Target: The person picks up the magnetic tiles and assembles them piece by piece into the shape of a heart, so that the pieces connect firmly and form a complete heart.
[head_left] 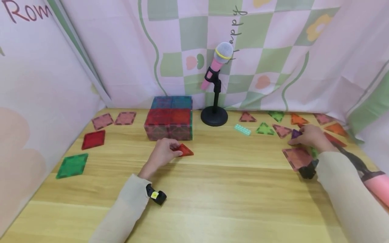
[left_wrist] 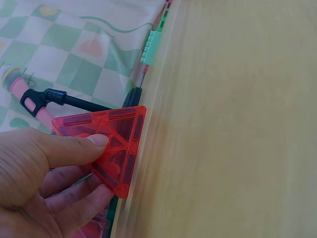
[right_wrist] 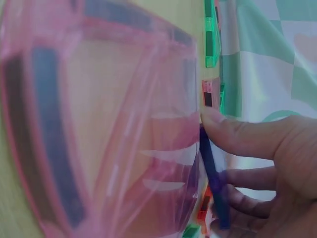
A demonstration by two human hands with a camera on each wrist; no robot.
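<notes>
My left hand pinches a red triangular magnetic tile between thumb and fingers, just in front of a box built of red, blue and pink tiles. In the left wrist view the thumb lies across the face of that red triangle. Far to the right, my right hand pinches a small purple tile among the loose tiles. Seen from the right wrist, the purple tile stands edge-on between thumb and fingers, and a large pink square tile partly fills the foreground.
A toy microphone on a stand stands behind the middle of the table. Square tiles, among them a green one, lie at the left. Near a mint studded strip lie several pink, green and orange triangles. A pink-handled object is at the right edge.
</notes>
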